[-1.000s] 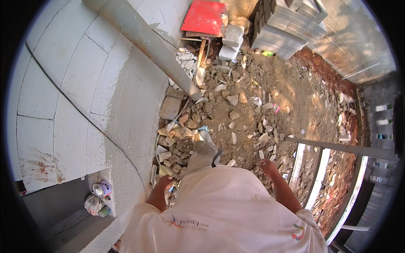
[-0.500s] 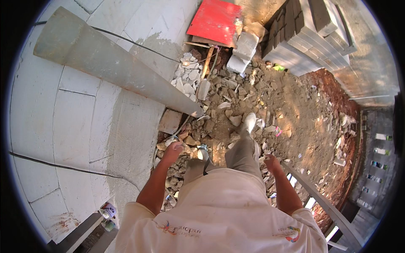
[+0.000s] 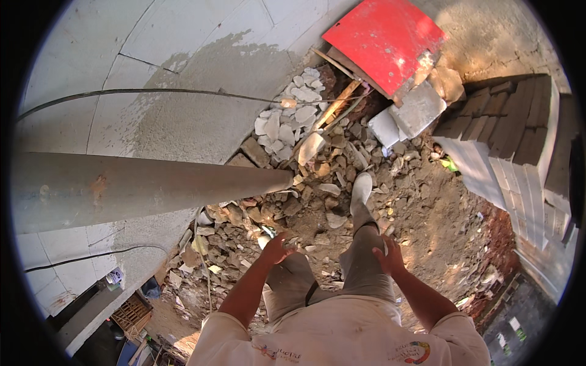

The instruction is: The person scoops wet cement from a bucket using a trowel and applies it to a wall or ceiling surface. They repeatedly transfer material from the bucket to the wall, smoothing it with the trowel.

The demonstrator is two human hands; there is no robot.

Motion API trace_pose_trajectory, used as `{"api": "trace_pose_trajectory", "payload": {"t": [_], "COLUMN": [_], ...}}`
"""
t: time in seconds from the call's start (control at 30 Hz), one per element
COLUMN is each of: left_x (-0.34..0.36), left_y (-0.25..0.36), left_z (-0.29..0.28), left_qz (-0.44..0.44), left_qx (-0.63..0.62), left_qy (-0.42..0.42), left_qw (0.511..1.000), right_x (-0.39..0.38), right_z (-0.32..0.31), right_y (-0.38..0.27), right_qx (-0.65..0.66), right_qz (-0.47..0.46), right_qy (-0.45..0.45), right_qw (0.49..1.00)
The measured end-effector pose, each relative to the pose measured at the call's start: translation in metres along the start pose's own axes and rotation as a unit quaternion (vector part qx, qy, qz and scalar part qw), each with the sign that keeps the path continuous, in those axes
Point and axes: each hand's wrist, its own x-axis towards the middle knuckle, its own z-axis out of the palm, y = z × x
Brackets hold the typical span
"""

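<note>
My left hand (image 3: 278,249) hangs beside my left thigh, fingers loosely stretched out, holding nothing. My right hand (image 3: 389,256) is next to my right thigh, thumb and fingers apart and bare of any object. Below them are my grey trousers (image 3: 361,247). A pale boot (image 3: 362,188) on my right foot stands forward on the broken stones (image 3: 317,210); the left boot shows only partly beyond my left hand. The thick grey post (image 3: 152,186) is the nearest large thing to my left hand, apart from it.
Ahead, a red panel (image 3: 387,46) lies by pale blocks (image 3: 418,110), a wooden stick (image 3: 342,104) and white rubble (image 3: 287,125). Stacked blocks (image 3: 519,122) stand at the right. A black cable (image 3: 152,91) crosses before the pale block wall (image 3: 73,131) at the left.
The view has turned right, and the post now lies level across the left side. The red panel and blocks appear nearer. Both hands have shifted closer to my thighs.
</note>
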Motion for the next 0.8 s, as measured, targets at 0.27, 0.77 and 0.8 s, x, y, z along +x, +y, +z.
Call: {"api": "trace_pose_trajectory", "payload": {"t": [0.27,0.77,0.8], "left_x": [0.266,0.538,0.545], "left_y": [0.044,0.005,0.015], "left_z": [0.039,-0.01,0.0], "left_qz": [0.033,-0.104,-0.108], "left_qx": [-0.04,0.142,0.137], "left_qy": [0.077,0.28,0.249], "left_qw": [0.996,0.944,0.953], "right_x": [0.029,0.044,0.044], "right_z": [-0.005,-0.017,-0.014], "right_y": [0.044,0.058,0.061], "right_qx": [-0.129,-0.065,-0.073], "right_qz": [0.01,0.02,0.024], "right_qy": [-0.14,-0.179,-0.172], "right_qw": [0.982,0.982,0.982]}}
